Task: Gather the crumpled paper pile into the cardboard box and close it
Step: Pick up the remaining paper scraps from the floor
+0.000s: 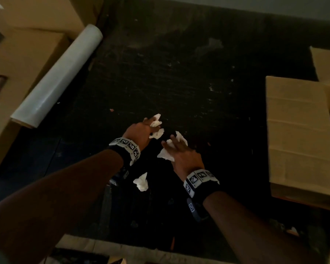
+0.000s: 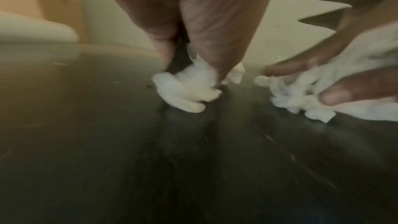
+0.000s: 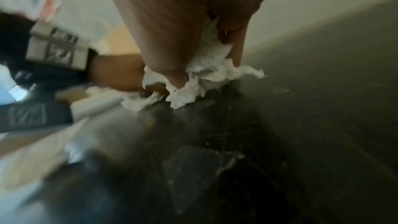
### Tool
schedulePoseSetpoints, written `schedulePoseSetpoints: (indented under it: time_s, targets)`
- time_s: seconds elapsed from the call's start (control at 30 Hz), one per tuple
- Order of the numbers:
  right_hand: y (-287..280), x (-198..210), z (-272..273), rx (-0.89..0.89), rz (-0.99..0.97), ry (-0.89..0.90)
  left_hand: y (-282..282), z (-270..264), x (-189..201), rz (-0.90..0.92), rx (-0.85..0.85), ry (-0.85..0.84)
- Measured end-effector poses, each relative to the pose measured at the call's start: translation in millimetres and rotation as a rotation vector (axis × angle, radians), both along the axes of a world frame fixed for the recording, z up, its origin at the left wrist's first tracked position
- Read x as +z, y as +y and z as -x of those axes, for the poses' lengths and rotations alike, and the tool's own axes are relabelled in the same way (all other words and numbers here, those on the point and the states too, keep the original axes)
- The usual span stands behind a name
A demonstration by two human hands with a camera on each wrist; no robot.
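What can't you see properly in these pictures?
- Cardboard box, head view: cut off by the right edge; its inside hardly shows.
- Paper under the right hand, head view: mostly covered by the hand.
- Left hand, left wrist view: blurred, so its fingertips' hold on the paper is unclear.

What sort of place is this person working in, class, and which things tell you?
Probably a packing or storage area: a roll of clear wrap lies at the left, cardboard boxes stand around, and the dark work surface is scuffed.
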State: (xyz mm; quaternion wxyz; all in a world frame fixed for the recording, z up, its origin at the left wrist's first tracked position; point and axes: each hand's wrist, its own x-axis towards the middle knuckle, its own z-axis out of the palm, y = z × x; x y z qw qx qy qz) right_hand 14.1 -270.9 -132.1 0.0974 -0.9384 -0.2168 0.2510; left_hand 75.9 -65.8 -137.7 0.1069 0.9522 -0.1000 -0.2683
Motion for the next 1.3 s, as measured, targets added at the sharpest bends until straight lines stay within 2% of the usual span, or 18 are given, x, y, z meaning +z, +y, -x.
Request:
schedulePoseSetpoints:
  time_s: [0.13,0.3,0.4,0.53,0.63,0.8,0.97,1.2,1.3]
  targets:
    - [8.2,2.3,-5.6,0.117,0.108,0.055,-7.3,1.1,-0.4,-0.012,0.033,-0.037]
    - [5.5,2.7,0.7,0.128,0.064,-0.028,-3.3,19.9,8.5,0.208,0.122,-0.094]
    - [5.3,-4.5,1.9,0.093,0.042,-0.025,6.4,39.4,17.1,0.209,0.097,-0.113]
    - [2.7,-4.6,4.9,0.064,-0.001,-0.036,27.3,78.3,21.3,0.387,0.137,-0.351]
    - [-3.7,0.0,12.3,0.042,-0.026,-0.028,36.1,115.7,20.7,0.455,0.122,-0.431]
    - [-13.0,4.6,33.4,0.015,-0.046,-0.006,24.3,171.8,-1.3,0.482,0.056,-0.317]
    - [-15.3,-5.1,49.0,0.022,-0.064,-0.021,13.0,196.4,-31.4,0.32,-0.012,-0.17]
    - [-15.1,-18.6,51.2,0.004,-0.096,-0.053,6.0,209.3,-16.5,0.232,0.062,-0.178]
    - [-15.4,-21.8,52.0,0.003,-0.096,-0.065,1.3,213.8,-10.5,0.25,0.078,-0.209]
